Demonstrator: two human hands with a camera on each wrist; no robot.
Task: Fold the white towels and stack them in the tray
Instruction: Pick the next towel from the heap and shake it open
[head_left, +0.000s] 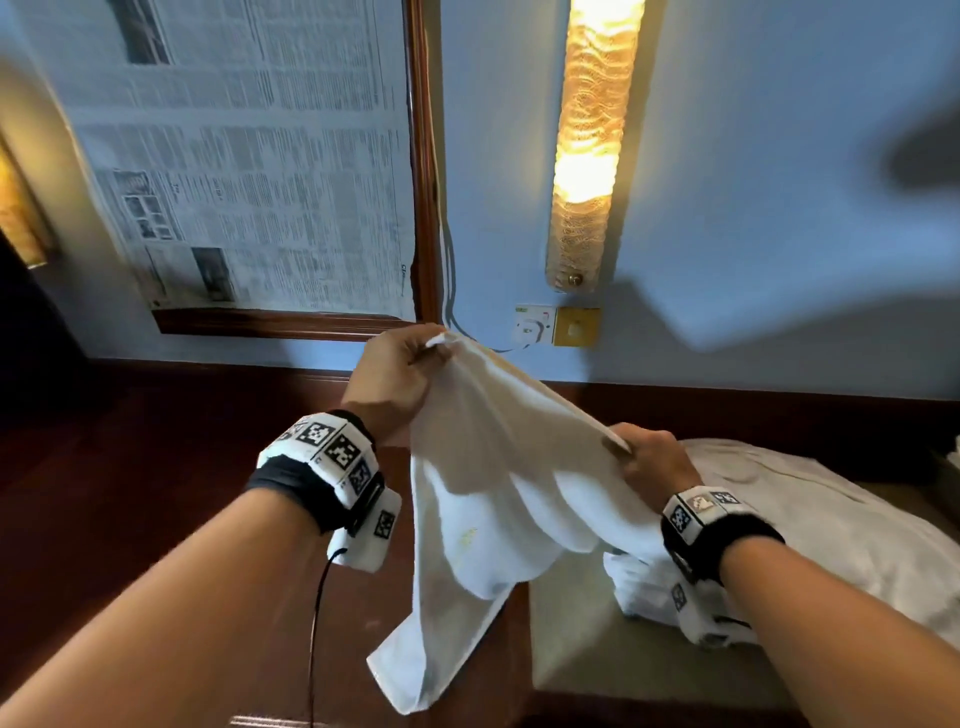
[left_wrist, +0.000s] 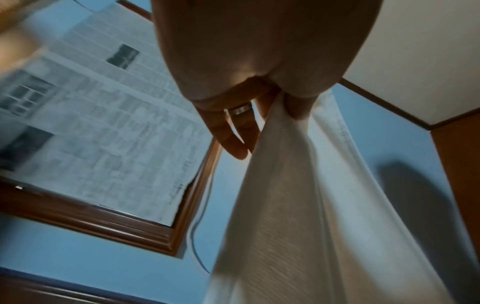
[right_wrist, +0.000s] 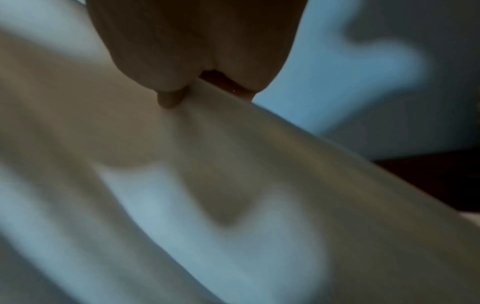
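A white towel (head_left: 483, 499) hangs in the air between my hands, above the dark wooden table. My left hand (head_left: 410, 364) pinches its upper corner, raised high near the wall. My right hand (head_left: 631, 449) pinches the same top edge lower and to the right. The cloth sags in folds and its lowest corner hangs toward the table's front. In the left wrist view the towel (left_wrist: 298, 205) drops from my left hand (left_wrist: 278, 107), thumb and fingers pinching it. The right wrist view, blurred, has my right hand (right_wrist: 207, 88) gripping the towel's edge (right_wrist: 233, 164). More white towels (head_left: 810, 519) lie heaped at the right.
The dark wooden table (head_left: 156, 493) spreads to the left. A beige mat or tray surface (head_left: 582, 649) lies under the towel heap. On the wall behind are a newspaper-covered wooden frame (head_left: 249, 171), a lit wall lamp (head_left: 587, 145) and a socket (head_left: 535, 325).
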